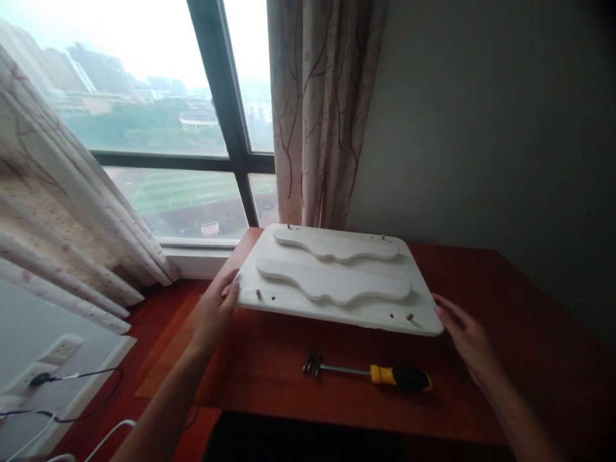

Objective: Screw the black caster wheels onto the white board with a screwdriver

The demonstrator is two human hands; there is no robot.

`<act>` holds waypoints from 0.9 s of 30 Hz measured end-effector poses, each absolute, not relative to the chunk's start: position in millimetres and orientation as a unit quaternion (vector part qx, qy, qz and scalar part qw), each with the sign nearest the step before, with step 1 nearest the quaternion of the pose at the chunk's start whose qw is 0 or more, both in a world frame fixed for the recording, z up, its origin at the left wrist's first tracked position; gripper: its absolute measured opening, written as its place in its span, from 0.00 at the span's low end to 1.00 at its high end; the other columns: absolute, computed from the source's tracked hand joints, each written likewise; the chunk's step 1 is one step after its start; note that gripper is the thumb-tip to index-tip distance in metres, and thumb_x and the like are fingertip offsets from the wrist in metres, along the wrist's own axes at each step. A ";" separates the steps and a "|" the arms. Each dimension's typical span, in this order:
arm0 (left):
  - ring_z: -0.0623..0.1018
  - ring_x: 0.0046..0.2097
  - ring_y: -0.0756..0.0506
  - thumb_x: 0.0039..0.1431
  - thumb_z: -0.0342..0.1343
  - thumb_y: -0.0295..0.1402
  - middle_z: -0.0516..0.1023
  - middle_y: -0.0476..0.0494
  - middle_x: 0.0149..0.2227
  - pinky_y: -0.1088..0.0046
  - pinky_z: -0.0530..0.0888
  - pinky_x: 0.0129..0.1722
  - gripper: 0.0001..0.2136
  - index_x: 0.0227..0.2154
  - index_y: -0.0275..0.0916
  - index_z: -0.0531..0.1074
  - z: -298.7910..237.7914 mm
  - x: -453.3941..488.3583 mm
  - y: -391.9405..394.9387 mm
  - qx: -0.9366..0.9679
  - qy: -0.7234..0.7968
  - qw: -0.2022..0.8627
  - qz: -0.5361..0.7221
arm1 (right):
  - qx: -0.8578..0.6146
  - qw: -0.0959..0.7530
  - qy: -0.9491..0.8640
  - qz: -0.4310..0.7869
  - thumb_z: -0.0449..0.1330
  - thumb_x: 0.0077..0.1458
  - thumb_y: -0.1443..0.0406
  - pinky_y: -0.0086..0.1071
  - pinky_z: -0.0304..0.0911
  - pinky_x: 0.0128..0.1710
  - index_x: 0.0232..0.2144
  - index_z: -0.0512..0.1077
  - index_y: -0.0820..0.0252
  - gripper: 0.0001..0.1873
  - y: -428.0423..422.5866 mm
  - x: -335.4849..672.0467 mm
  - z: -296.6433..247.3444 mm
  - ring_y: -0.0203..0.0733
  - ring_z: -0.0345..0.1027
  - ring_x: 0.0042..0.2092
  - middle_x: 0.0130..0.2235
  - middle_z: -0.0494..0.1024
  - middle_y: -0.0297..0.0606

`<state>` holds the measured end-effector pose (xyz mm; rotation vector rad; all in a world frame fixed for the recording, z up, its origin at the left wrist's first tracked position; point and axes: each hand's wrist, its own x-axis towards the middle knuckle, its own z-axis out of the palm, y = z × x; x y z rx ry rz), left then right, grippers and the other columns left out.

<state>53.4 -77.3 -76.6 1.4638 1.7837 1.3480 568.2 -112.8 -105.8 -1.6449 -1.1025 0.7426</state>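
A white board with rounded corners is between my hands, its near edge tilted up a little over the table. My left hand grips its left edge, thumb on top. At the right corner my right hand holds the edge with its fingers. Two wavy white pieces, a far one and a near one, lie on the board. Short wooden dowels, one at the near left and another at the near right, stick up near the corners beside small dark holes.
On the reddish-brown table, a yellow-and-black screwdriver lies in front of the board, with several metal bolts at its tip. A window and curtains stand behind. Cables and a plug are at the lower left.
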 end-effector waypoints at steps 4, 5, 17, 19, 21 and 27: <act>0.77 0.57 0.34 0.58 0.55 0.48 0.78 0.35 0.57 0.60 0.73 0.56 0.28 0.57 0.36 0.73 -78.1 37.8 -63.4 0.523 0.658 0.224 0.494 | -0.660 0.485 -0.491 0.297 0.62 0.55 0.50 0.46 0.68 0.58 0.54 0.76 0.54 0.27 -100.0 552.0 -103.7 0.54 0.71 0.59 0.57 0.77 0.43; 0.77 0.57 0.34 0.58 0.55 0.47 0.78 0.35 0.56 0.60 0.73 0.56 0.28 0.56 0.35 0.73 -78.0 33.5 -60.9 0.520 0.660 0.221 0.496 | -0.654 0.485 -0.501 0.294 0.61 0.55 0.50 0.47 0.68 0.58 0.54 0.76 0.55 0.27 -95.1 547.3 -103.9 0.54 0.71 0.59 0.57 0.78 0.44; 0.79 0.48 0.37 0.56 0.51 0.43 0.81 0.39 0.47 0.62 0.76 0.50 0.25 0.52 0.34 0.76 -71.6 -18.5 -25.3 0.477 0.705 0.147 0.504 | -0.609 0.471 -0.600 0.217 0.56 0.58 0.50 0.50 0.65 0.59 0.52 0.78 0.60 0.28 -26.3 482.2 -108.6 0.56 0.73 0.56 0.54 0.79 0.50; 0.80 0.46 0.38 0.56 0.50 0.43 0.81 0.38 0.46 0.63 0.76 0.48 0.25 0.50 0.33 0.76 -70.1 -22.3 -20.2 0.470 0.709 0.142 0.506 | -0.612 0.469 -0.602 0.209 0.56 0.58 0.50 0.50 0.65 0.58 0.52 0.78 0.59 0.27 -22.1 473.5 -108.9 0.56 0.74 0.55 0.53 0.80 0.50; 0.79 0.46 0.38 0.57 0.48 0.42 0.81 0.37 0.46 0.63 0.76 0.48 0.23 0.48 0.33 0.77 -69.6 -24.1 -17.0 0.468 0.709 0.138 0.508 | -0.613 0.468 -0.603 0.204 0.55 0.59 0.49 0.50 0.64 0.59 0.52 0.78 0.59 0.28 -20.3 467.3 -109.3 0.56 0.73 0.56 0.54 0.79 0.49; 0.78 0.49 0.37 0.57 0.47 0.41 0.81 0.37 0.44 0.60 0.74 0.53 0.21 0.44 0.35 0.77 -67.6 -23.6 -14.3 0.481 0.709 0.124 0.500 | -0.604 0.471 -0.609 0.206 0.53 0.61 0.50 0.50 0.63 0.59 0.53 0.77 0.61 0.28 -21.0 462.3 -108.6 0.57 0.72 0.57 0.55 0.78 0.51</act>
